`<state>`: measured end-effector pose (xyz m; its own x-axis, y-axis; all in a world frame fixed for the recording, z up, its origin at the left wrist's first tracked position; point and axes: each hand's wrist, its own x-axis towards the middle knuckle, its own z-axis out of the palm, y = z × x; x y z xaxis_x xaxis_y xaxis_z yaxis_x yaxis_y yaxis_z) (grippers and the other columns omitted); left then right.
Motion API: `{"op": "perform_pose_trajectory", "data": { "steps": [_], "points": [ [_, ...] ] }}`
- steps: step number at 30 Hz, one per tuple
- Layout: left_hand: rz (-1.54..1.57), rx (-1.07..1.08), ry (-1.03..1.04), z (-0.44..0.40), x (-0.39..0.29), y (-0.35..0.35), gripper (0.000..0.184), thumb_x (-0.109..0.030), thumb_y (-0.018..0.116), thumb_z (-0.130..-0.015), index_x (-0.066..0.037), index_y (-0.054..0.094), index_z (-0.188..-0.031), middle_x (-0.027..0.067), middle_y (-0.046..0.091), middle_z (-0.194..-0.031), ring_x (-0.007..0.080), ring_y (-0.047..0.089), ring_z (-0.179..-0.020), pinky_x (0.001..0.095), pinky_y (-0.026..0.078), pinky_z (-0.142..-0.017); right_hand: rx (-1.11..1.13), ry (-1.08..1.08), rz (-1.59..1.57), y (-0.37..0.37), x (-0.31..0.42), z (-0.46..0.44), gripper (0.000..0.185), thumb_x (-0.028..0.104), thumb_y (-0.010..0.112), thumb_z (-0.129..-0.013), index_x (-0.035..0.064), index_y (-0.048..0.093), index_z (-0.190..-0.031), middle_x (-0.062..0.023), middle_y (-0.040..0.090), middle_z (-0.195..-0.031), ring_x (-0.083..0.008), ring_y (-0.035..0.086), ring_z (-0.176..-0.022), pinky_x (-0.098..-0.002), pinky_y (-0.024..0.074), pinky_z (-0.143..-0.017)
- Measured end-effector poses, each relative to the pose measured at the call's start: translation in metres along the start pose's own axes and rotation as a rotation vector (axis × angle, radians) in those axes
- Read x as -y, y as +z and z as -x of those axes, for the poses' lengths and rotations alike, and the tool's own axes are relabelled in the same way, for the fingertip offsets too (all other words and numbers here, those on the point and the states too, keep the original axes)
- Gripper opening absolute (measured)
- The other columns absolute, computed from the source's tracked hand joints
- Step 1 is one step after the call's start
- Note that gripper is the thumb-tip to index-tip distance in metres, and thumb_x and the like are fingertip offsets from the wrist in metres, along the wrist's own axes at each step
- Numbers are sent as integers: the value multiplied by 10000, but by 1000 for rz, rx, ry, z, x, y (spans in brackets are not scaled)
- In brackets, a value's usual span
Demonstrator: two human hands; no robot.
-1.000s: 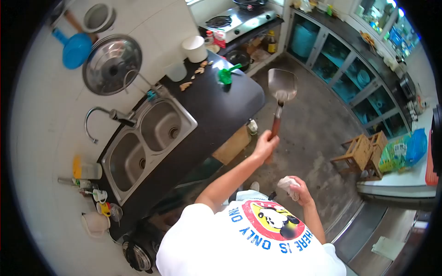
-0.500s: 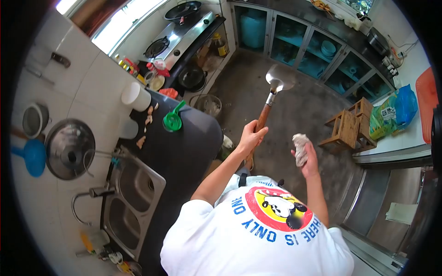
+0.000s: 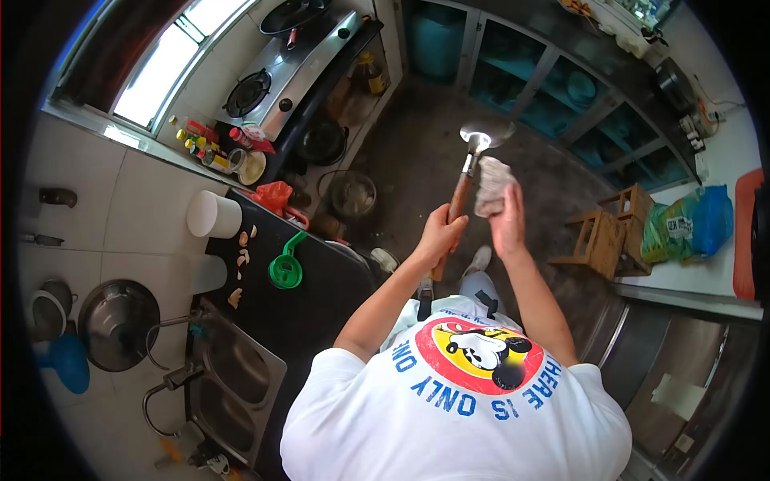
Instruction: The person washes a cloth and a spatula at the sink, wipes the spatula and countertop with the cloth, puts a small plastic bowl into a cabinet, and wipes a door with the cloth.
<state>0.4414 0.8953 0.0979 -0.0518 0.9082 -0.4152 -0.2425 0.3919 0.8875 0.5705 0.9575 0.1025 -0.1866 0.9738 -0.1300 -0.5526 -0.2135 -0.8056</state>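
My left hand [image 3: 443, 238] is wrapped round the wooden handle of a spatula [image 3: 460, 199]. The spatula points up and away from me, its wide metal blade [image 3: 488, 135] raised above the floor. In my right hand [image 3: 508, 223] is a crumpled greyish-white cloth [image 3: 492, 186], held close beside the spatula's neck. I cannot tell whether the cloth touches the metal. Part of the handle is hidden under my left fingers.
On the left, a dark counter [image 3: 321, 321] holds a green plastic tool [image 3: 285, 271], a white cup [image 3: 213, 215] and garlic cloves [image 3: 243, 256], next to a double sink [image 3: 269, 377]. A gas stove [image 3: 301, 72] stands ahead left. Wooden stools [image 3: 593, 240] are at the right.
My right hand has brought the cloth left and upward, from well apart to right beside the spatula. My left hand keeps its hold. The camera view has shifted slightly.
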Motion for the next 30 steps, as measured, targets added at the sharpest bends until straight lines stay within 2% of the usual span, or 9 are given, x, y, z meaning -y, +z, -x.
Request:
{"op": "perform_pose_trajectory", "data": {
  "steps": [5,8,10,15,21,24,26,28,30],
  "points": [
    [-385,-264,178,-45,-7,18,145,-107,537,-768,-20,422,-783,80,470,-549,144,471,-437,285,376,-398,135,83,39,17,-3,-57,309,339,465,-903,129,400,-1119,2,444,-1129,-104,461,-948,-287,415,-750],
    [-558,-331,270,-78,-24,41,176,-88,523,-734,11,398,-808,239,521,-655,387,539,-604,431,414,-553,-19,47,83,3,3,-93,322,338,526,-875,121,390,-1071,-31,452,-1073,-96,445,-907,-266,416,-675],
    [-528,-334,268,-105,-29,62,174,-84,521,-736,5,394,-815,252,526,-672,419,532,-638,438,413,-568,-140,33,51,-2,22,-122,384,349,582,-839,118,387,-1076,-52,486,-1016,-111,484,-868,-270,451,-650],
    [-688,-340,284,-149,-58,107,190,-79,529,-736,-14,384,-840,257,537,-690,433,540,-690,441,415,-582,43,206,-4,-32,82,-185,350,260,652,-781,37,506,-1007,-67,565,-912,-162,576,-821,-342,545,-658],
    [-548,-280,350,-192,-55,122,200,-96,592,-758,-20,441,-865,108,470,-562,229,497,-471,336,386,-450,155,251,84,-63,84,-237,285,133,646,-754,21,535,-991,-93,583,-920,-179,583,-856,-374,550,-675],
    [-159,-95,1,-194,-80,122,178,-120,587,-809,-36,466,-907,18,429,-528,104,416,-384,254,331,-349,282,322,2,-72,81,-256,298,139,624,-759,29,521,-1017,-97,566,-932,-210,578,-872,-411,539,-715],
    [107,22,-72,-199,-84,116,176,-125,581,-824,-42,470,-934,-7,422,-518,69,381,-357,215,301,-322,416,451,-149,-77,79,-271,320,162,623,-760,36,515,-1033,-91,562,-939,-216,573,-883,-430,526,-745],
    [203,38,-74,-198,-90,103,216,-125,593,-823,-41,468,-978,-18,406,-493,52,377,-353,206,300,-317,328,556,-219,-82,73,-276,515,420,623,-766,67,478,-1113,-81,566,-1012,-215,570,-930,-472,462,-840],
    [84,-52,-4,-203,-92,88,196,-116,579,-823,-41,470,-968,-15,418,-499,57,378,-349,205,308,-320,415,774,-195,-107,66,-287,712,666,411,-777,97,427,-1206,-89,545,-1068,-235,550,-971,-482,436,-839]
  ]
}}
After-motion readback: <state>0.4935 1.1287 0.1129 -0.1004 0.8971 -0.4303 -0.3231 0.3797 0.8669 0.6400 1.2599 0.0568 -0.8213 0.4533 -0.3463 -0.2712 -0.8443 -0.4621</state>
